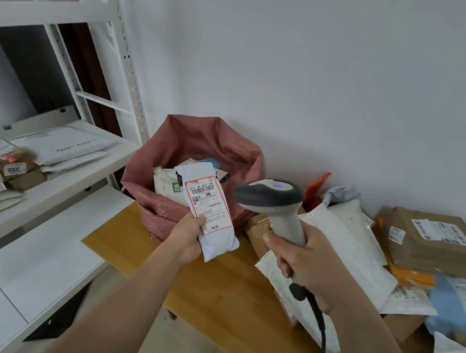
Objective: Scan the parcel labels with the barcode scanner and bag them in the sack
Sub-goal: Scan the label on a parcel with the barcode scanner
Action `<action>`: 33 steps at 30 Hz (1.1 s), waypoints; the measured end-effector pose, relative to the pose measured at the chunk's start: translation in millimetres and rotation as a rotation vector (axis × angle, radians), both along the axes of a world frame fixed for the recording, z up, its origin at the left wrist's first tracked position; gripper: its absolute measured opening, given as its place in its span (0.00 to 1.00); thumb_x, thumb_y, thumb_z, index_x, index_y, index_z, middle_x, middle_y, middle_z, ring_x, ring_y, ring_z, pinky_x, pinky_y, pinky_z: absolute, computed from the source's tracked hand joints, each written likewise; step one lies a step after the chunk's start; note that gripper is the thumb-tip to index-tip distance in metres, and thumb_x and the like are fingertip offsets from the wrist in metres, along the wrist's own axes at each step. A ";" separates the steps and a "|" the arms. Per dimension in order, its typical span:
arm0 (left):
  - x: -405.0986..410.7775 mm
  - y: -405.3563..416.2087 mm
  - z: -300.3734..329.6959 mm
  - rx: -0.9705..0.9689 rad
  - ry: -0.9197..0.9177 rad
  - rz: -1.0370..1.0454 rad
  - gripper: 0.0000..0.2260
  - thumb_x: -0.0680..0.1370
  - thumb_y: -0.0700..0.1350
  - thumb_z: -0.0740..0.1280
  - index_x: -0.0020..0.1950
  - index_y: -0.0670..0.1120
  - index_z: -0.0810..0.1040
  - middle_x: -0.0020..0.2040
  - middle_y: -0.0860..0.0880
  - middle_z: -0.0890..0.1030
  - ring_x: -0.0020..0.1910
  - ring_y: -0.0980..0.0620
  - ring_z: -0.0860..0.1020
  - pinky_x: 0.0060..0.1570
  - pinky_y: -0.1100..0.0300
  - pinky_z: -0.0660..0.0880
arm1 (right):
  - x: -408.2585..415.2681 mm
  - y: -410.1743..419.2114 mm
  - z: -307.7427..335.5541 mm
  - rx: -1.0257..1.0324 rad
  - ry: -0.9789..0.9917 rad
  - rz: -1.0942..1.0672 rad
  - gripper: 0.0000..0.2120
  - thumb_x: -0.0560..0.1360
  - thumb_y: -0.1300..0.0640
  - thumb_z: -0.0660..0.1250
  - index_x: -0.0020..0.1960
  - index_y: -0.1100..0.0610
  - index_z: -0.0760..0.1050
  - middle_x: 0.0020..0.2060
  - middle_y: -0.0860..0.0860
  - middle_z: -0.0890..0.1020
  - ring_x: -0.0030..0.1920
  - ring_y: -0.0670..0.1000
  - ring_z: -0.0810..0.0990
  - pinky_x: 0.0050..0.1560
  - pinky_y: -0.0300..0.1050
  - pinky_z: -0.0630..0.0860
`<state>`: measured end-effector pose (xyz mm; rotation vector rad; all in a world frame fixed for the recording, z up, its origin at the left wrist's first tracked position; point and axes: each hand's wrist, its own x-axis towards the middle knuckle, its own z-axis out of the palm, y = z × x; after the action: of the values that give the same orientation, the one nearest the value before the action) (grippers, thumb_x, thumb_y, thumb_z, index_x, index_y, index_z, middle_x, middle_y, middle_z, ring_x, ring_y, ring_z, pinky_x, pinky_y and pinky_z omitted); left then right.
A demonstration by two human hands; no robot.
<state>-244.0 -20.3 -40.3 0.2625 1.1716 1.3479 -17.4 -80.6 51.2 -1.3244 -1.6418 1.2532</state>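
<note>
The left hand has its grip tight on the bottom of a white parcel, thumb on the label. The label faces up. The right hand has its grip wrapped round the handle of the scanner. The scanner head is just right of the parcel and level with the label. The parcel is held up right in front of the red sack. The sack is open and has parcels in it. More parcels lie right of the sack on the wooden surface. The scan may fail, I think, because the thumb covers some of the label, or the scanner points past it.
</note>
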 end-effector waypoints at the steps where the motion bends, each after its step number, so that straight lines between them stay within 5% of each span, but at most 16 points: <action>1: -3.0 1.3 0.1 -0.003 0.003 0.003 0.13 0.82 0.36 0.59 0.65 0.45 0.73 0.58 0.45 0.81 0.52 0.46 0.81 0.39 0.50 0.80 | -3.3 0.7 -0.7 -0.005 0.015 -0.001 0.09 0.77 0.49 0.68 0.41 0.50 0.72 0.21 0.42 0.74 0.24 0.41 0.74 0.30 0.30 0.71; 5: -15.3 7.5 -0.3 -0.028 0.007 -0.011 0.12 0.83 0.36 0.58 0.65 0.44 0.72 0.64 0.43 0.78 0.54 0.44 0.80 0.51 0.46 0.77 | -19.4 3.0 -4.4 -0.015 0.057 -0.030 0.07 0.78 0.50 0.68 0.44 0.52 0.73 0.21 0.43 0.74 0.24 0.42 0.74 0.31 0.31 0.73; 9: -35.6 37.3 15.7 -0.066 -0.116 0.026 0.14 0.84 0.39 0.56 0.70 0.42 0.68 0.69 0.41 0.74 0.66 0.39 0.74 0.65 0.39 0.69 | -27.7 8.7 -6.2 -0.024 0.078 -0.107 0.09 0.78 0.51 0.67 0.45 0.55 0.73 0.22 0.44 0.73 0.23 0.42 0.72 0.30 0.32 0.74; 12: -59.1 75.4 40.3 0.010 -0.104 0.040 0.21 0.85 0.51 0.55 0.76 0.46 0.63 0.73 0.46 0.70 0.69 0.45 0.72 0.70 0.47 0.66 | -26.2 12.8 -10.4 -0.036 0.038 -0.200 0.10 0.77 0.50 0.68 0.43 0.54 0.73 0.25 0.49 0.75 0.24 0.44 0.73 0.30 0.34 0.75; 15: -69.8 91.7 41.1 -0.054 0.055 -0.012 0.23 0.84 0.57 0.54 0.74 0.45 0.66 0.69 0.46 0.71 0.66 0.47 0.72 0.66 0.55 0.69 | -21.0 11.7 -17.5 -0.070 0.037 -0.301 0.08 0.76 0.48 0.68 0.48 0.52 0.75 0.25 0.48 0.76 0.25 0.44 0.74 0.31 0.34 0.75; 18: -55.3 94.7 11.6 -0.125 0.056 -0.034 0.10 0.84 0.50 0.55 0.58 0.46 0.69 0.50 0.44 0.73 0.45 0.47 0.74 0.55 0.56 0.74 | -14.7 8.8 -25.4 -0.087 0.050 -0.352 0.07 0.77 0.48 0.68 0.51 0.49 0.75 0.25 0.45 0.76 0.27 0.45 0.74 0.35 0.36 0.76; 20: -35.9 96.3 -12.3 -0.157 -0.009 -0.072 0.08 0.84 0.45 0.55 0.53 0.42 0.70 0.45 0.43 0.73 0.40 0.48 0.73 0.48 0.56 0.75 | -9.2 7.3 -29.9 -0.110 0.055 -0.405 0.05 0.77 0.49 0.67 0.53 0.47 0.75 0.25 0.45 0.75 0.28 0.45 0.73 0.36 0.37 0.75; 25: 28.5 92.3 -48.8 -0.214 0.033 -0.297 0.07 0.82 0.40 0.59 0.55 0.40 0.74 0.46 0.43 0.77 0.43 0.46 0.77 0.41 0.54 0.76 | 19.5 -3.3 -39.7 -0.162 0.097 -0.530 0.05 0.78 0.54 0.67 0.54 0.50 0.76 0.24 0.46 0.74 0.27 0.45 0.71 0.35 0.41 0.73; 29: 75.7 87.6 -64.1 -0.266 0.137 -0.472 0.04 0.80 0.38 0.62 0.47 0.39 0.74 0.43 0.42 0.77 0.42 0.46 0.80 0.40 0.55 0.77 | 46.4 -9.7 -50.5 -0.205 0.116 -0.618 0.06 0.78 0.54 0.67 0.54 0.53 0.77 0.26 0.48 0.74 0.31 0.48 0.71 0.39 0.44 0.74; 33: 106.4 85.2 -78.2 -0.330 0.303 -0.592 0.12 0.79 0.36 0.66 0.62 0.39 0.72 0.57 0.43 0.74 0.44 0.45 0.82 0.41 0.56 0.82 | 70.8 -5.3 -61.2 -0.221 0.145 -0.667 0.09 0.78 0.55 0.68 0.55 0.58 0.78 0.26 0.48 0.73 0.30 0.48 0.71 0.38 0.45 0.72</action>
<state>-137.6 64.9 -118.5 0.5386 1.4044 0.5994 53.4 -85.9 -10.0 -1.6810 -0.8564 1.0922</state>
